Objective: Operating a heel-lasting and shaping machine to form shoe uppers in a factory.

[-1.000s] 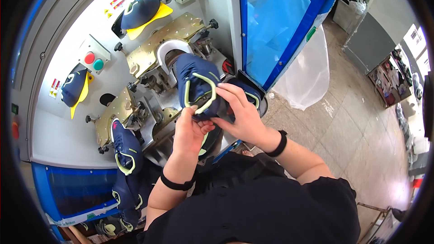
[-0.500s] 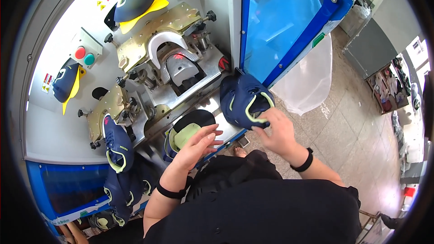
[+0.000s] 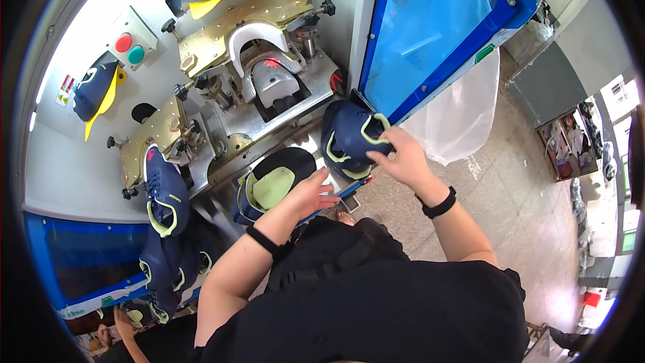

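Observation:
Navy shoe uppers with lime collar edging lie piled at the right end of the metal ledge. My right hand grips the top shoe upper at its collar edge, thumb on the near side. My left hand holds nothing, its fingers apart. Just left of it on the ledge rests another shoe upper with a lime inside and a black flap. Behind both hands stands a metal heel mould under a white curved pad.
A blue-framed clear door stands at the right. More uppers hang in a bundle at the left, near a second gold clamp plate. Red and green buttons are on the back wall. At lower left another person's hand shows.
The top upper has turned and shifted slightly left and up in my right hand's grip. My left hand has lowered, fingers spreading near the ledge. The view has shifted a little.

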The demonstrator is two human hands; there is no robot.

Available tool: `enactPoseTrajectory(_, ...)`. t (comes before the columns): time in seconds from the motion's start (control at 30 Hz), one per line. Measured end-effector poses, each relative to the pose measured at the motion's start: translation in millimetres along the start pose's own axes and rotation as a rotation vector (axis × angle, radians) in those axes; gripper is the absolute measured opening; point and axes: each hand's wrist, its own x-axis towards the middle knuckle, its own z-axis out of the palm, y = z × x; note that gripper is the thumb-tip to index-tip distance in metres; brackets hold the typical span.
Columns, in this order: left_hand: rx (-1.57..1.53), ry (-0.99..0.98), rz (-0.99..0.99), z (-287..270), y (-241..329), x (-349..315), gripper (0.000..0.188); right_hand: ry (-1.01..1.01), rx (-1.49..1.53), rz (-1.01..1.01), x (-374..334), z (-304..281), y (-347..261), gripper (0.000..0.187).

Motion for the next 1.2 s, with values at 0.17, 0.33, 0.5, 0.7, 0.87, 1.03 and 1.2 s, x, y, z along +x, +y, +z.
enactPoseTrajectory(0.17, -0.240, -0.107, 0.002, 26, -9, 49, 0.064, -0.058, -0.046, -0.101, 21, -35, -8, 0.034)
enactPoseTrajectory(0.33, -0.446, -0.272, 0.006, 39, -12, 75, 0.055, -0.263, -0.281, -0.101, 21, -23, 9, 0.039)
enactPoseTrajectory(0.5, -0.323, -0.179, -0.023, 23, -24, 67, 0.065, -0.294, -0.386, -0.088, 13, -13, 3, 0.050)
enactPoseTrajectory(0.7, -0.193, -0.090, 0.008, -3, 3, -1, 0.062, -0.229, -0.435, -0.066, 21, -22, -25, 0.059)
enactPoseTrajectory(0.87, -0.198, -0.108, 0.226, -28, 23, -78, 0.050, 0.026, -0.350, -0.304, 83, -28, -99, 0.041)
enactPoseTrajectory(1.03, -0.214, -0.120, 0.428, -44, 29, -142, 0.039, 0.266, -0.107, -0.502, 224, -19, -194, 0.028)
enactPoseTrajectory(1.2, -0.185, -0.120, 0.472, -61, 14, -172, 0.043, 0.208, -0.171, -0.414, 346, -5, -206, 0.052)
